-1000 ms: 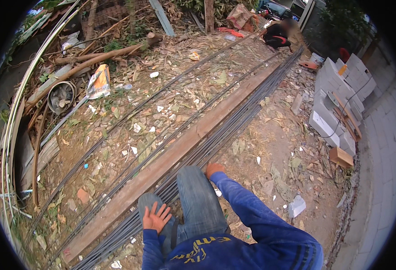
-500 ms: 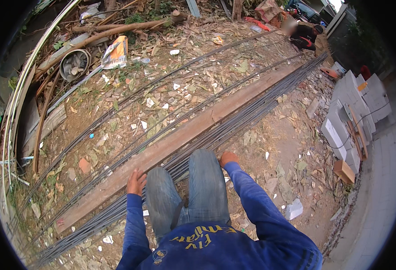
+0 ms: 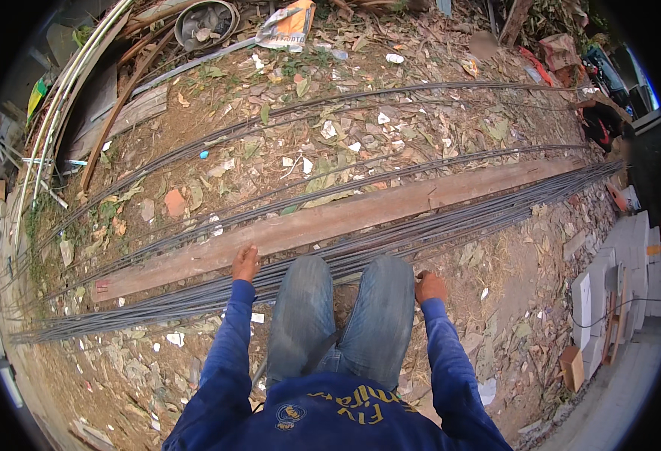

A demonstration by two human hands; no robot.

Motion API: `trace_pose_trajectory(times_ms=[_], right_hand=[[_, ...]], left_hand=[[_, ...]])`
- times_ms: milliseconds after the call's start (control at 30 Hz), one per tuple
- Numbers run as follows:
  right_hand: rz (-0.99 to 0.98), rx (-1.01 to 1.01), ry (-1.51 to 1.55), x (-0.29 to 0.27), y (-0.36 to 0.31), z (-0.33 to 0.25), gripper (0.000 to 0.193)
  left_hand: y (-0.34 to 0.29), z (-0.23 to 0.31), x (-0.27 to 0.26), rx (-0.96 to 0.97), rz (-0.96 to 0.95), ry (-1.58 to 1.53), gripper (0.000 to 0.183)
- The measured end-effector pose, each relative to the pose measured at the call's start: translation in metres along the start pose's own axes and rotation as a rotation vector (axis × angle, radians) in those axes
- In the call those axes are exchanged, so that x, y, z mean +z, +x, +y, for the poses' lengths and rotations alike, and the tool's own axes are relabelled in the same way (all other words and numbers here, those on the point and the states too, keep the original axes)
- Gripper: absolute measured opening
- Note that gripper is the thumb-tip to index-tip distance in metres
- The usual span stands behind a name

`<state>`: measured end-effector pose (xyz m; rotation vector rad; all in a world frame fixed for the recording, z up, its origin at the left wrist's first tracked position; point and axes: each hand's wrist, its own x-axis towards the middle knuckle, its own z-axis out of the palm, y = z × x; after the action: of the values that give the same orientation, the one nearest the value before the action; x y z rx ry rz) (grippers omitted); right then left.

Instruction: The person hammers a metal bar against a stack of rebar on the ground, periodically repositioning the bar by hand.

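Note:
I squat over a long bundle of thin dark metal rods [image 3: 187, 301], which passes under my jeans-clad knees. Alongside its far side lies a long brown wooden plank [image 3: 330, 223]. My left hand [image 3: 245, 264] rests at the plank's near edge, just left of my left knee, its fingers lying toward the wood and gripping nothing visible. Beside my right knee, my right hand [image 3: 429, 287] is closed, low over the dirt at the near side of the rods. Whatever its fingers hold, if anything, is hidden.
More thin rods [image 3: 300, 104] curve across the littered ground beyond the plank. A person [image 3: 603, 126] crouches at the rods' far right end. Grey blocks [image 3: 627, 259] are stacked at right, near a small wooden block [image 3: 571, 368]. A bucket [image 3: 207, 26] and pale pipes [image 3: 63, 101] lie upper left.
The view has turned, so the rods and plank now run flatter across it. My left hand has drawn back to the plank's near edge. My right hand stays closed beside my knee.

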<state>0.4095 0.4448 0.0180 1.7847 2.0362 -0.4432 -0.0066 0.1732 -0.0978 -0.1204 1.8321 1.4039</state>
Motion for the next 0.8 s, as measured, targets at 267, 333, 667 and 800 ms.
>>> trace_pose_trajectory(times_ms=[267,333,667,800], right_hand=[[-0.080,0.118,0.040,-0.006,0.001,0.005,0.021],[-0.053,0.052,0.028,0.009,0.008,0.007,0.022],[-0.108,0.113,-0.016,0.006,0.003,-0.010,0.024],[-0.093,0.076,0.007,0.003,-0.014,-0.030,0.025]], left_hand=[[0.083,0.035,0.094,0.718,0.410,0.731,0.060],[0.105,0.017,0.094,0.737,0.475,0.834,0.065],[0.095,0.027,0.124,0.534,0.560,1.229,0.072],[0.100,0.028,0.112,0.538,0.570,1.235,0.075]])
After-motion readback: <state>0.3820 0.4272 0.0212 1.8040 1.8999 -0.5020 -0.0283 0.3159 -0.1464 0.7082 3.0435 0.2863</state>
